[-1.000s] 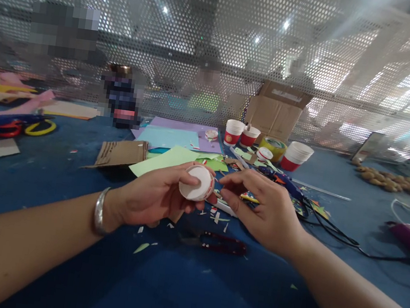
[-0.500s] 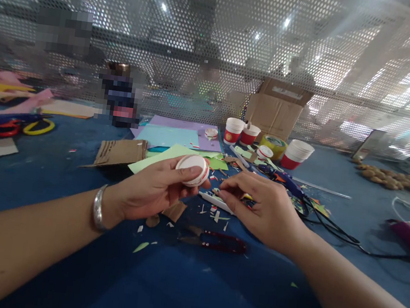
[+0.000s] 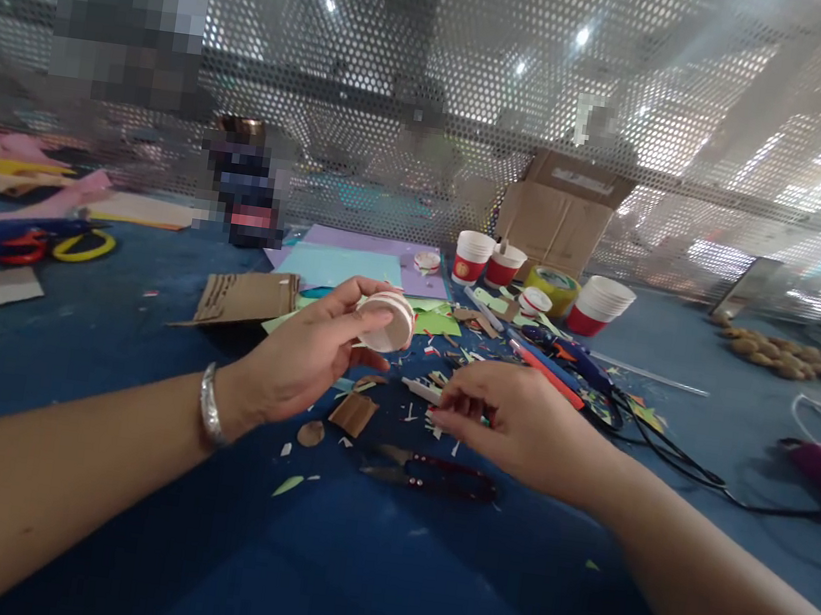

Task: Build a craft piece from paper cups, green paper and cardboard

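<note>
My left hand, with a silver bangle at the wrist, holds a small round white piece with a red-marked rim, like the cut-off base of a paper cup. Thumb and fingers grip its edge, its flat face tilted toward me. My right hand is low over the paper scraps, fingers curled together; whatever is between them is hidden. Beside its fingertips lies a white pen-like tool, partly covered by the hand. Dark-handled thread snips lie in front, near a brown cardboard square and a cardboard disc.
Stacked red-and-white paper cups stand at the back by yellowish tape and a cardboard box. A blue glue gun with a black cable lies right. Corrugated cardboard and yellow-handled scissors are left. Perforated mesh rises behind.
My left hand has turned the round white piece and raised it slightly. My right hand has moved a little down, its fingers now lower among the scraps; a red and a blue pen-like stick show behind it.
</note>
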The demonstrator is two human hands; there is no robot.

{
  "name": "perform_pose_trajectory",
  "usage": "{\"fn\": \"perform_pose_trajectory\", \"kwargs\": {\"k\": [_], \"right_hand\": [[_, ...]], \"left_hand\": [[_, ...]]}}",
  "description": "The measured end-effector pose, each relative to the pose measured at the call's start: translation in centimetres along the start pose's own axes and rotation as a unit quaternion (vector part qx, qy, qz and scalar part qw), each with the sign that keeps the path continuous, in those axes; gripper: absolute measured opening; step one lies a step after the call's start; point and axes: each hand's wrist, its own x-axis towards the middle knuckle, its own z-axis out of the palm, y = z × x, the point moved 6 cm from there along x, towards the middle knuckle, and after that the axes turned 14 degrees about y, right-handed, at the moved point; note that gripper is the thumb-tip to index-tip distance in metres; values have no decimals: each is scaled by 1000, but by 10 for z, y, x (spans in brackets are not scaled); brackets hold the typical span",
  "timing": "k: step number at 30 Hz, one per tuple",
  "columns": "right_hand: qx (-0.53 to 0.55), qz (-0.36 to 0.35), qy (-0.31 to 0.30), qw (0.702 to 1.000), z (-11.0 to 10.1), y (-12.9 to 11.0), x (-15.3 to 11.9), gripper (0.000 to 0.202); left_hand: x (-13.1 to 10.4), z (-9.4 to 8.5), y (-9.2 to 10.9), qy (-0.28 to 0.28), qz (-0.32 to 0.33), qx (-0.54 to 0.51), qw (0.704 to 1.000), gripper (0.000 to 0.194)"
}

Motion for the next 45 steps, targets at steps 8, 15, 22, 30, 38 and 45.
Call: {"fn": "perform_pose_trajectory", "kwargs": {"k": [8,15,22,30,38,45], "right_hand": [[-21,-60,-114,991,11,-23,-11,19],[-58,-84,-93,990,13,-22,-11,9],[38,7,-4,999,-8,-8,-1,15],[149,54,118,980,-20,-8,-3,30],[43,-21,192,980,-19,-17,-4,12],[22,-46,189,981,-21,-19,-8,8]], "left_hand": [[-1,4,0,-39,23,-49,998,20],[-4,4,5,-41,69,5,997,19],[-3,0,3,-43,82,36,995,19],[-14,11,6,-79,122,140,979,13],[-29,19,-3,-138,62,171,974,13],[-33,23,7,-140,159,260,942,18]]}}
